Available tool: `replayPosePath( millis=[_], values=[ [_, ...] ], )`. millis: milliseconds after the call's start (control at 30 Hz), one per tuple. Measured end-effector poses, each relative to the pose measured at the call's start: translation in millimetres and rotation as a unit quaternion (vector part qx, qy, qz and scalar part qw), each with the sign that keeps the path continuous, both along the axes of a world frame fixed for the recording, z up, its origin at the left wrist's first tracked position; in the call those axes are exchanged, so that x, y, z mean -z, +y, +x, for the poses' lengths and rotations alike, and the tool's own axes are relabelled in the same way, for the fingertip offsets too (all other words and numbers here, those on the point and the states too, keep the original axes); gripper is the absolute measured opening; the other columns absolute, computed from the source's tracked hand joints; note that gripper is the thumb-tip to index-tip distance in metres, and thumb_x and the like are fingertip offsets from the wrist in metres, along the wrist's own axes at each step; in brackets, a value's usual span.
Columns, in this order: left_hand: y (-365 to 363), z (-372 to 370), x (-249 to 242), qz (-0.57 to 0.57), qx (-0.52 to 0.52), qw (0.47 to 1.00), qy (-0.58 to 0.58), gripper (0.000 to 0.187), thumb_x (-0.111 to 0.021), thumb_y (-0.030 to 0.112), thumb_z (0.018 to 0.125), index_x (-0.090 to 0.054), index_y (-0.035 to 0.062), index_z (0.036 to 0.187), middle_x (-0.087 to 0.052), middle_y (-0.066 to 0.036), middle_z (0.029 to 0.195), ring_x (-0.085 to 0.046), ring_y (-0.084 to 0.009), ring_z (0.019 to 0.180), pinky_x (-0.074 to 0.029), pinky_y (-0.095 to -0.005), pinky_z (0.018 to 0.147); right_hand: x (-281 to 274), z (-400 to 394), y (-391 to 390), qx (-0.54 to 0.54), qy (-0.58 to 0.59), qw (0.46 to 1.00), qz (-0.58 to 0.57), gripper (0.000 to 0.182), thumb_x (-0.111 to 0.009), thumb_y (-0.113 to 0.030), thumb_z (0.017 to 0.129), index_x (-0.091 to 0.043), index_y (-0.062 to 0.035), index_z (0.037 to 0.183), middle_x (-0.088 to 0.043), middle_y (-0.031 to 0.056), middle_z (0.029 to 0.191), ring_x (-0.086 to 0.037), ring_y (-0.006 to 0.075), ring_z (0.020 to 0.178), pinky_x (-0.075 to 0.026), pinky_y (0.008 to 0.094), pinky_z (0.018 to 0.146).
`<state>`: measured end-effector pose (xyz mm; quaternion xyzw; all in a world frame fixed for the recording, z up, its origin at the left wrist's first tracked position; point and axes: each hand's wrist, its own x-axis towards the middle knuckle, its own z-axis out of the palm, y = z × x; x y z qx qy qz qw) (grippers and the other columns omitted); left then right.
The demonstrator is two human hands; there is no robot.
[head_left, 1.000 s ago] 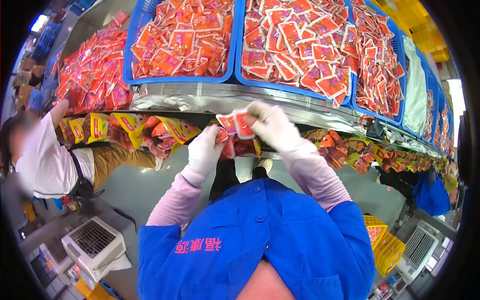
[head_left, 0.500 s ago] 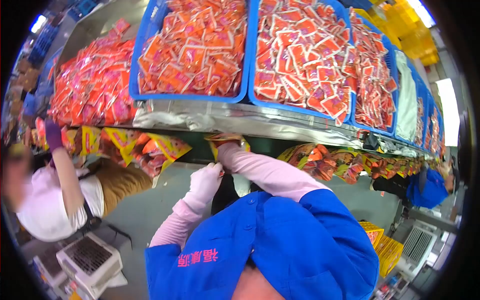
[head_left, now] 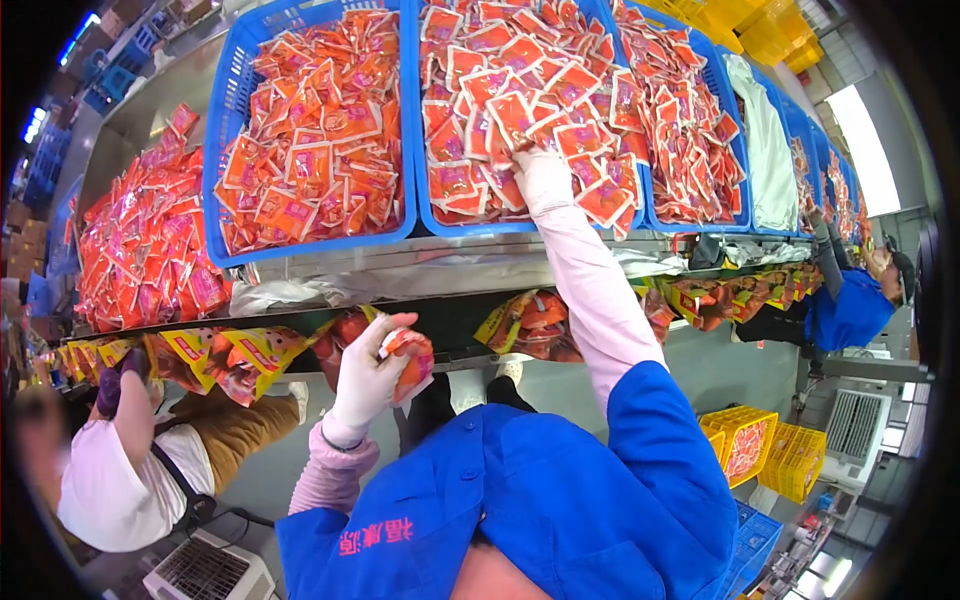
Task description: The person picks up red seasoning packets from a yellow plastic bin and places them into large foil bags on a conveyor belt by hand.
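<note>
My white-gloved left hand [head_left: 362,385] is closed around a small red sachet [head_left: 410,362], held above the near edge of the conveyor. With my right arm stretched forward, my gloved right hand [head_left: 545,182] is at the red-and-white sachets [head_left: 525,110] heaped in the blue basket [head_left: 428,212]. Its fingers are drawn together on one sachet at the heap's front, with the tips partly hidden. Between my arms, a yellow-and-red printed bag [head_left: 540,325] stands on the dark conveyor [head_left: 450,332]. Another such bag [head_left: 345,330] is partly hidden behind my left hand.
More sachets fill another blue basket [head_left: 310,130] and a metal trough [head_left: 140,250] at left. A co-worker [head_left: 130,470] handles bags at my left; another co-worker [head_left: 850,305] reaches toward baskets at far right. Yellow crates [head_left: 795,460] and a grey ventilated unit [head_left: 210,570] stand on the floor.
My right hand has left a bag on the conveyor and reached forward to the basket. My left hand has risen and turned, showing the sachet. The view has shifted.
</note>
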<state>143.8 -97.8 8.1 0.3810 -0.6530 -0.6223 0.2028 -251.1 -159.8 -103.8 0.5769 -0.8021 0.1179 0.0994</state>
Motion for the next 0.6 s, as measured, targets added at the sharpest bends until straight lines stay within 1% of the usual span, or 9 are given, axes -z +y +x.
replayPosePath(
  millis=[167, 267, 300, 333, 367, 400, 533, 567, 600],
  values=[
    [22.7, -63.3, -10.7, 0.061, 0.016, 0.996, 0.064, 0.027, -0.062, 0.003, 0.093, -0.063, -0.0013, 0.119, -0.068, -0.004, 0.100, -0.062, -0.0086, 0.094, -0.048, -0.0234, 0.086, -19.5, -7.4, 27.1, -0.065, -0.349, 0.920, -0.165, 0.036, -0.065, -0.017, 0.086, -0.071, -0.0112, 0.120, -0.055, 0.0219, 0.138, -0.055, 0.0370, 0.125, -0.043, 0.0383, 0.107],
    [47.4, -101.1, -1.6, 0.066, 0.017, 0.989, 0.135, 0.028, -0.065, -0.001, 0.090, -0.064, -0.0010, 0.117, -0.068, -0.006, 0.097, -0.063, -0.0110, 0.090, -0.048, -0.0232, 0.084, -50.4, -21.2, 45.0, -0.045, -0.465, 0.867, -0.173, 0.032, -0.062, -0.016, 0.091, -0.070, -0.0085, 0.121, -0.060, 0.0215, 0.132, -0.061, 0.0317, 0.118, -0.048, 0.0341, 0.099],
    [54.0, -111.1, 4.2, -0.016, 0.038, 0.995, 0.096, 0.028, -0.066, -0.001, 0.088, -0.065, 0.0004, 0.116, -0.068, -0.008, 0.096, -0.065, -0.0164, 0.088, -0.050, -0.0253, 0.083, -67.0, -19.5, 54.9, 0.038, -0.656, 0.739, -0.150, 0.035, -0.061, -0.017, 0.093, -0.067, -0.0054, 0.125, -0.066, 0.0118, 0.122, -0.066, 0.0213, 0.108, -0.051, 0.0324, 0.091],
    [60.1, -116.8, 11.6, -0.091, 0.058, 0.993, 0.053, 0.029, -0.066, -0.001, 0.086, -0.066, 0.0018, 0.115, -0.067, -0.011, 0.096, -0.067, -0.0217, 0.087, -0.051, -0.0273, 0.082, -66.0, -24.7, 63.1, 0.019, -0.605, 0.777, -0.170, 0.035, -0.059, -0.015, 0.095, -0.065, -0.0036, 0.127, -0.068, 0.0052, 0.112, -0.068, 0.0144, 0.095, -0.054, 0.0314, 0.080],
    [57.6, -120.9, 25.2, -0.285, 0.115, 0.952, -0.004, 0.034, -0.070, 0.006, 0.083, -0.065, 0.0062, 0.117, -0.066, -0.014, 0.095, -0.067, -0.0297, 0.090, -0.053, -0.0324, 0.081, -87.2, -8.0, 83.6, 0.007, -0.682, 0.714, -0.161, 0.027, -0.060, -0.018, 0.096, -0.068, -0.0055, 0.119, -0.068, 0.0009, 0.103, -0.064, 0.0122, 0.092, -0.052, 0.0295, 0.078],
    [54.0, -119.8, 45.4, -0.380, 0.217, 0.885, -0.160, 0.046, -0.076, 0.024, 0.078, -0.063, 0.0072, 0.120, -0.067, -0.012, 0.102, -0.065, -0.0283, 0.103, -0.049, -0.0406, 0.091, -114.1, 12.6, 104.4, -0.013, -0.748, 0.646, -0.155, 0.021, -0.061, -0.020, 0.097, -0.070, -0.0074, 0.110, -0.068, -0.0034, 0.095, -0.060, 0.0100, 0.088, -0.050, 0.0276, 0.076],
    [64.0, -82.2, 40.9, -0.426, 0.233, 0.842, -0.237, 0.074, -0.081, 0.042, 0.067, -0.060, 0.0063, 0.128, -0.063, -0.011, 0.117, -0.057, -0.0282, 0.117, -0.030, -0.0559, 0.110, -107.5, 65.4, 166.0, -0.125, -0.639, 0.748, 0.124, 0.017, -0.064, -0.019, 0.089, -0.066, -0.0046, 0.098, -0.069, 0.0051, 0.086, -0.069, 0.0178, 0.083, -0.055, 0.0367, 0.077],
    [62.9, -70.3, 44.5, -0.495, 0.226, 0.811, -0.215, 0.047, -0.076, 0.033, 0.075, -0.067, 0.0085, 0.114, -0.066, -0.009, 0.104, -0.060, -0.0251, 0.109, -0.034, -0.0560, 0.110, -108.5, 80.3, 171.6, -0.152, -0.556, 0.796, 0.184, 0.016, -0.064, -0.019, 0.087, -0.065, -0.0044, 0.094, -0.069, 0.0087, 0.087, -0.069, 0.0228, 0.083, -0.055, 0.0376, 0.077],
    [61.5, -61.4, 52.4, -0.491, 0.224, 0.812, -0.220, 0.047, -0.076, 0.033, 0.075, -0.067, 0.0085, 0.114, -0.066, -0.009, 0.104, -0.060, -0.0251, 0.109, -0.034, -0.0560, 0.110, -108.7, 98.4, 174.3, -0.176, -0.468, 0.832, 0.242, 0.017, -0.064, -0.020, 0.085, -0.065, -0.0042, 0.089, -0.070, 0.0123, 0.089, -0.070, 0.0278, 0.083, -0.055, 0.0385, 0.078]
  ],
)
